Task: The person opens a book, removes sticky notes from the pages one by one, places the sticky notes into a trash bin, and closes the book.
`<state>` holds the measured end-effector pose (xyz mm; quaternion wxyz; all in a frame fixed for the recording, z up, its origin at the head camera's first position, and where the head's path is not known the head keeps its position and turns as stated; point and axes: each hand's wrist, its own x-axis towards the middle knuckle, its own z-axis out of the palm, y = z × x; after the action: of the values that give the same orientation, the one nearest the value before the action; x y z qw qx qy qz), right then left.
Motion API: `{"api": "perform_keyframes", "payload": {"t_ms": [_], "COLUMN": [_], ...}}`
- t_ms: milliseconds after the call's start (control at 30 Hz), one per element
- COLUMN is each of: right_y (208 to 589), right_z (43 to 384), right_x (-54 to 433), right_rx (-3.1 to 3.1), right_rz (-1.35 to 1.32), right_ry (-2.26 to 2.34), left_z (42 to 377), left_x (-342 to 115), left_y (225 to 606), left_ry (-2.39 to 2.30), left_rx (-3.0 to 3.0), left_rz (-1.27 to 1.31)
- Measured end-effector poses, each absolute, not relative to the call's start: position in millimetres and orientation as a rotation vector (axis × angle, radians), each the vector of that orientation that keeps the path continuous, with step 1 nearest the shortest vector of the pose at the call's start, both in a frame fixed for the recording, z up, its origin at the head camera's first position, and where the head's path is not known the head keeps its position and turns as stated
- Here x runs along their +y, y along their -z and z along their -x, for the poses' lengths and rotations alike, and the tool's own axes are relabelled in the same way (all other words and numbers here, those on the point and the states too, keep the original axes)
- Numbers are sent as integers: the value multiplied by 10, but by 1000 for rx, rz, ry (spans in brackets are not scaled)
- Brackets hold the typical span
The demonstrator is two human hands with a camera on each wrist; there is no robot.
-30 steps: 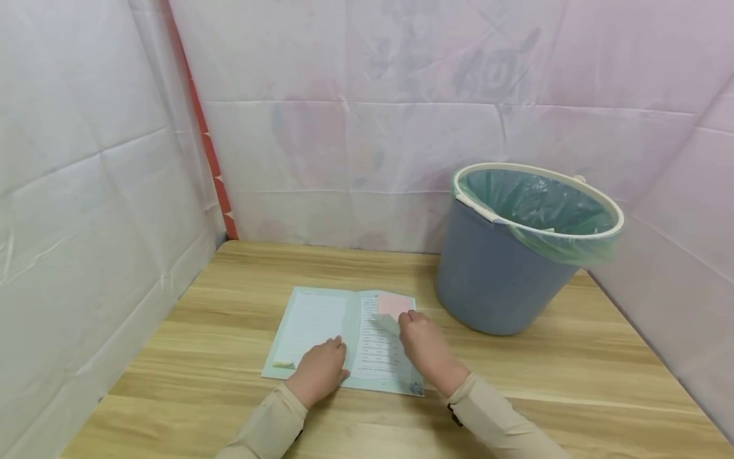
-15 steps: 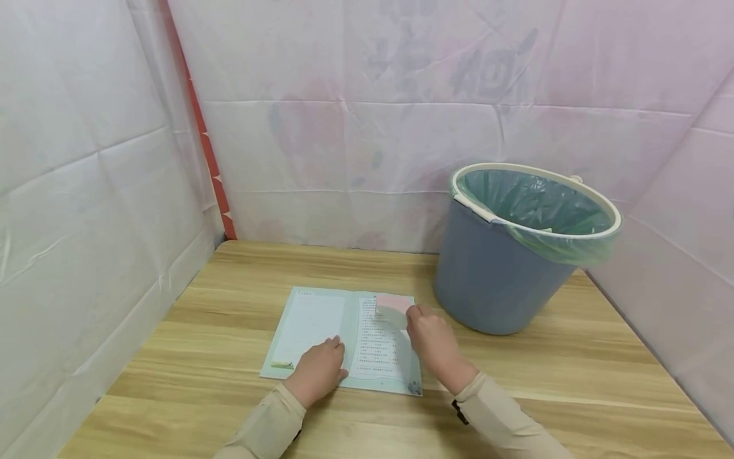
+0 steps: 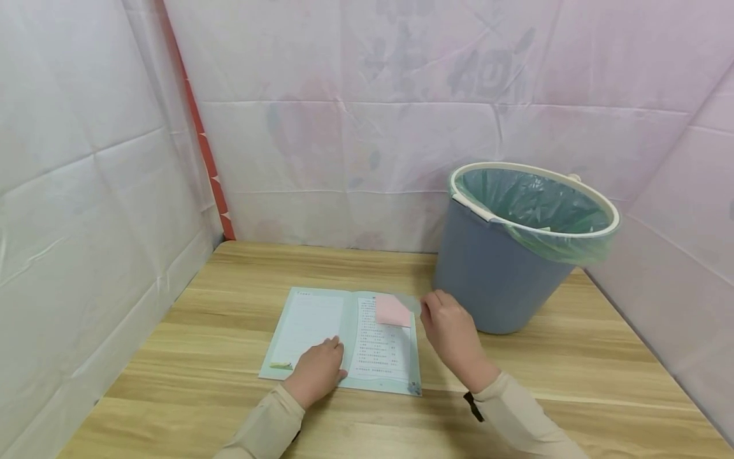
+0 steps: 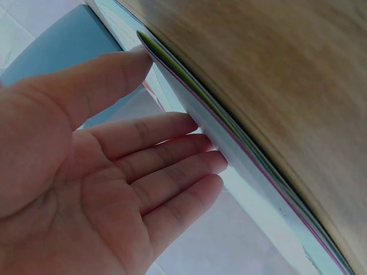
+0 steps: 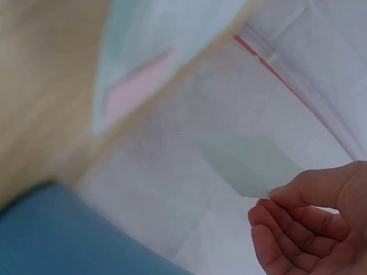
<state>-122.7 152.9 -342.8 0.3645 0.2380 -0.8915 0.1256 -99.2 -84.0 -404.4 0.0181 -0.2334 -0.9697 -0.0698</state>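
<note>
An open booklet (image 3: 321, 319) lies on the table, its right page printed with lines of text. My left hand (image 3: 316, 373) rests on the lower middle of the booklet; in the left wrist view its straight fingers (image 4: 172, 172) touch the page. A pink sticky note (image 3: 392, 310) lies on the upper part of the right page. Past the booklet's right edge, my right hand (image 3: 453, 335) pinches a pale green sticky note (image 5: 246, 163) by its edge between thumb and forefinger. That note is raised and slightly bent.
A grey-blue bucket (image 3: 482, 274) with a cream rim and a green plastic liner (image 3: 533, 197) stands at the back right, close beyond my right hand. Wood-grain table (image 3: 258, 264) surrounds the booklet. White sheets (image 3: 275, 159) wall in the back and sides.
My right hand has moved right and up, drawing the green sticky note off the page and uncovering the pink note under it. The left hand has stayed put on the booklet.
</note>
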Motion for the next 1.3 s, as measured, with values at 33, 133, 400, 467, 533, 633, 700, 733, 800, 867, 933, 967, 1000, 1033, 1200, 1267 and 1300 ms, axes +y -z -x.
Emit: {"api": "perform_keyframes", "payload": {"t_ms": [33, 133, 400, 467, 533, 633, 700, 733, 800, 867, 933, 967, 1000, 1033, 1200, 1267, 1300], "right_y": [3379, 3209, 2692, 2551, 2400, 2190, 2067, 2011, 1913, 1842, 1800, 1790, 1785, 1785, 1780, 1771, 1766], "right_z": [1218, 1187, 1112, 1107, 1114, 1143, 1175, 1192, 1235, 1283, 1334, 1359, 1380, 1402, 1480, 1508, 1518], "right_x": [1540, 1579, 1727, 1768, 1813, 1869, 1919, 1951, 2032, 2137, 2248, 2301, 2353, 2399, 2554, 2581, 2592], "right_rx": [-2264, -2169, -1905, -1813, -1713, -1575, -1501, -1475, -1453, -1471, -1519, -1552, -1583, -1615, -1762, -1824, -1860], "right_rz": [-620, -649, -661, -630, -582, -474, -391, -353, -281, -238, -215, -206, -203, -202, -234, -240, -242], "right_ry": [-325, -333, -385, -400, -403, -418, -431, -443, -469, -480, -476, -464, -451, -437, -383, -374, -364], "left_z": [992, 989, 976, 976, 977, 978, 979, 981, 984, 987, 989, 989, 989, 989, 994, 997, 998], "left_x": [-841, -842, -836, -833, -832, -833, -835, -835, -835, -836, -836, -836, -835, -836, -838, -838, -837], "left_y": [4044, 4044, 4032, 4035, 4040, 4042, 4045, 4047, 4049, 4055, 4059, 4061, 4062, 4063, 4066, 4067, 4068], "left_ry": [218, 221, 228, 232, 230, 226, 222, 221, 223, 224, 229, 233, 232, 232, 203, 196, 196], "left_rx": [-3009, -3001, -3005, -3010, -3013, -3014, -3011, -3010, -3008, -3008, -3011, -3012, -3013, -3012, -3003, -3002, -3003], "left_rz": [726, 728, 723, 721, 720, 721, 722, 723, 724, 725, 725, 724, 725, 724, 726, 725, 725]}}
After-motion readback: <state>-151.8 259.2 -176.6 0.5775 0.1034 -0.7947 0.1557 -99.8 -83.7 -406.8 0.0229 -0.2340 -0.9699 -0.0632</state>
